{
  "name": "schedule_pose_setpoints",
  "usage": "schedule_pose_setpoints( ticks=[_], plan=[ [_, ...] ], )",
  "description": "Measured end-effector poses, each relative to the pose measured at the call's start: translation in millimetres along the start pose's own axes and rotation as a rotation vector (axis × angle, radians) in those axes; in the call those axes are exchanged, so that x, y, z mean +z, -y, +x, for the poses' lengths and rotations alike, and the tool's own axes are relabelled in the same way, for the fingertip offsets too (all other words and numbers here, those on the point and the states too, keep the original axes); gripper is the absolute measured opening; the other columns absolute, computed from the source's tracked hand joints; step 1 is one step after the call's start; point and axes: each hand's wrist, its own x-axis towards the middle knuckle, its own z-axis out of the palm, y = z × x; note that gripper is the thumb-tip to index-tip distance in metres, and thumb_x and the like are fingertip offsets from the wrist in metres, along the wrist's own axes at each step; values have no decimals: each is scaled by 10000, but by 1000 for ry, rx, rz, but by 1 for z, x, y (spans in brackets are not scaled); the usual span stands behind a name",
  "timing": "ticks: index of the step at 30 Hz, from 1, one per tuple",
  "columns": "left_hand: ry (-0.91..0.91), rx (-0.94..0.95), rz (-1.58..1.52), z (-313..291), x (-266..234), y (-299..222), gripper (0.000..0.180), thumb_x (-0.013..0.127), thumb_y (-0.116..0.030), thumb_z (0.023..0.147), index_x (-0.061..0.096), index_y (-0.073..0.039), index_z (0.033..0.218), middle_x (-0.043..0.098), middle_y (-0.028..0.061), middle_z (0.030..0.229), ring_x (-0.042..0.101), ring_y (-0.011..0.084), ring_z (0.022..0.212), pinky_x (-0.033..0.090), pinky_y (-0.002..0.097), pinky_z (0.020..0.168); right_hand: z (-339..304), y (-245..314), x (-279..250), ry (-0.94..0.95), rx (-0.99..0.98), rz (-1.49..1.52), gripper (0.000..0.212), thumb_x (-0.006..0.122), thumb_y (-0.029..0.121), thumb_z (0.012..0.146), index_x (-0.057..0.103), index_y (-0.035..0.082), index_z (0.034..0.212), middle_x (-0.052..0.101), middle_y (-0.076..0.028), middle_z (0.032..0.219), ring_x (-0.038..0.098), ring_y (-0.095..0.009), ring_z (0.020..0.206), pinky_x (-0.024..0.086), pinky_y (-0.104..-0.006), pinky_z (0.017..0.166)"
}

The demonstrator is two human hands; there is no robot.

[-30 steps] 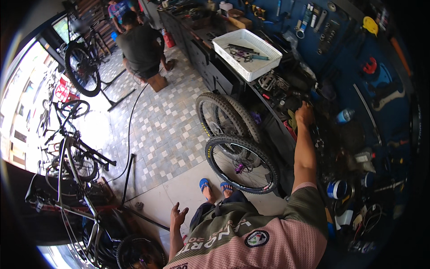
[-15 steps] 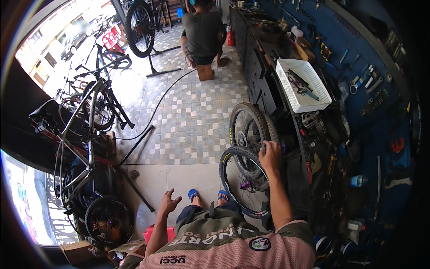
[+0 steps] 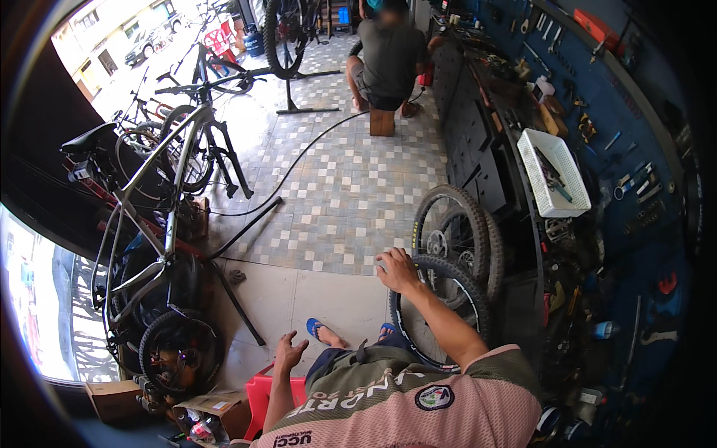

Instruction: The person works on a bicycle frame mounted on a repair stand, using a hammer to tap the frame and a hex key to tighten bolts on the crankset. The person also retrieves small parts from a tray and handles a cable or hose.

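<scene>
My left hand (image 3: 290, 351) hangs low in front of my body, beside a red plastic stool (image 3: 258, 399). Its fingers are spread and nothing is in them. Farther forward, my right hand (image 3: 397, 270) is raised at the upper left side of a bicycle wheel (image 3: 482, 310) with a knobby black tyre. The fingers of that hand are loosely bent, with no object seen in them; whether it touches the tyre I cannot tell. More bicycle wheels (image 3: 478, 224) lean behind the first, against a dark drawer cabinet (image 3: 493, 179).
A silver bicycle frame (image 3: 168, 157) stands at left, near black stand legs (image 3: 246, 228). A black hose (image 3: 306, 142) crosses the tiled floor. Ahead, a person (image 3: 387, 60) sits on a wooden block (image 3: 381, 123). A white basket (image 3: 525, 160) holds tools on the right bench.
My right hand has moved left, from over the leaning wheels to the front wheel's left side. My left hand stays low and spread. The whole view has shifted, with the bench farther right.
</scene>
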Motion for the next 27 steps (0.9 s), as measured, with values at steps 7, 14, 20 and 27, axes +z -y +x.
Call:
schedule_pose_setpoints(
  ticks=[7,14,20,27],
  plan=[
    [-134,-148,-117,23,-79,96,745,820,-465,847,630,-13,1407,621,249,1411,587,400,1316,478,471,1113,62,115,76,246,-107,-8,313,713,271,909,716,105,1174,664,-158,1190,588,-375,1194,481,-466,1052],
    [-334,-253,-91,35,-190,136,702,800,-416,862,616,8,1390,600,280,1423,524,417,1384,425,463,1174,125,207,129,348,-255,108,327,745,240,893,728,86,1181,678,-156,1166,596,-373,1192,490,-454,1036],
    [-643,-491,-228,60,-228,170,877,807,-491,870,480,30,1494,510,320,1482,507,444,1381,419,470,1169,213,261,159,475,-400,131,296,734,165,907,719,66,1186,680,-152,1147,635,-349,1109,516,-433,983],
    [-988,-724,-499,118,-297,161,1041,829,-627,814,447,21,1533,525,301,1503,517,404,1406,435,480,1152,352,457,181,689,-791,347,300,727,146,931,707,64,1219,684,-131,1111,681,-275,937,562,-377,834]
  ],
)
